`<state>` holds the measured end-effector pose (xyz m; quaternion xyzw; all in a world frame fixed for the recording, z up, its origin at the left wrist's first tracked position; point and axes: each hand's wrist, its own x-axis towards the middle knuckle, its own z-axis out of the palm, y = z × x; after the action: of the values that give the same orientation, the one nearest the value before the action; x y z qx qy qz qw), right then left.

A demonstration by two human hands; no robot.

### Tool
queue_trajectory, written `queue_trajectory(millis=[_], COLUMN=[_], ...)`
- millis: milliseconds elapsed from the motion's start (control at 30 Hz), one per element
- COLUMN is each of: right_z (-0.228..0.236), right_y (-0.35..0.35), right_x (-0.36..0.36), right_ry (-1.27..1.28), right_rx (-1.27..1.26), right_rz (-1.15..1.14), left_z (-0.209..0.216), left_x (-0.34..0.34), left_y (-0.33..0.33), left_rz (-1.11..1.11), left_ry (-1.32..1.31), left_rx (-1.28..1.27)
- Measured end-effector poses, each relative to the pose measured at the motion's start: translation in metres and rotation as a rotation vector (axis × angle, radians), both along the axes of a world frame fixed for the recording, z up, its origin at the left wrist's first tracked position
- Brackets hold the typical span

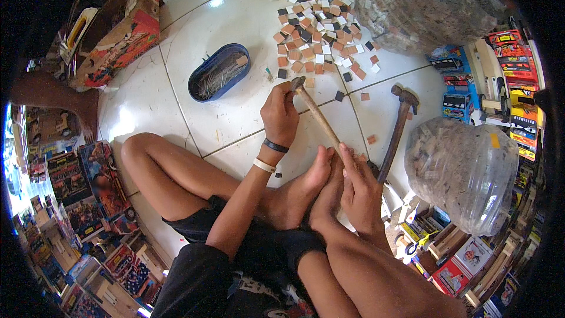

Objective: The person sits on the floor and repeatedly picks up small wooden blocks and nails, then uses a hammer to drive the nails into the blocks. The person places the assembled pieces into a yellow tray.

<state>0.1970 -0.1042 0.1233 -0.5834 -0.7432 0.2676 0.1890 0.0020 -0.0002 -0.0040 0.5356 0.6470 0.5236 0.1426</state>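
Observation:
A hammer (322,116) with a pale wooden handle slants across the space above the floor, between my two hands. My left hand (279,115) is closed with its fingertips at the hammer's head; what exactly they pinch is hidden. Around the lower end of the handle my right hand (360,191) is closed, the thumb lying along the wood. To the right, a second hammer (395,132) with a darker handle has its head away from me. A blue oval container (192,87) holding thin nails sits beyond my left hand.
Small square pieces (318,35) in white, black and tan lie scattered ahead. Bulging clear plastic bags (462,174) stand at right. Wooden toy trucks (109,176) line both sides. A torn red box (120,35) and another person's leg (56,91) are at left.

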Motion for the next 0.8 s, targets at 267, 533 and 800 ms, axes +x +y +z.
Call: queue_trajectory(millis=[267, 533, 800], right_z=[-0.016, -0.034, -0.026], right_y=[-0.006, -0.018, -0.007], right_x=[0.001, -0.002, 0.007], right_ry=[0.061, 0.036, 0.110], right_rx=[-0.113, -0.170, -0.358], right_rz=[-0.051, -0.102, -0.128], left_z=[0.006, 0.016, 0.020], left_x=[-0.001, -0.010, -0.027], left_y=[0.003, 0.020, 0.051], left_rz=[-0.047, -0.084, -0.272], left_ry=[-0.101, -0.227, -0.128], left_rx=[-0.016, -0.111, -0.286])
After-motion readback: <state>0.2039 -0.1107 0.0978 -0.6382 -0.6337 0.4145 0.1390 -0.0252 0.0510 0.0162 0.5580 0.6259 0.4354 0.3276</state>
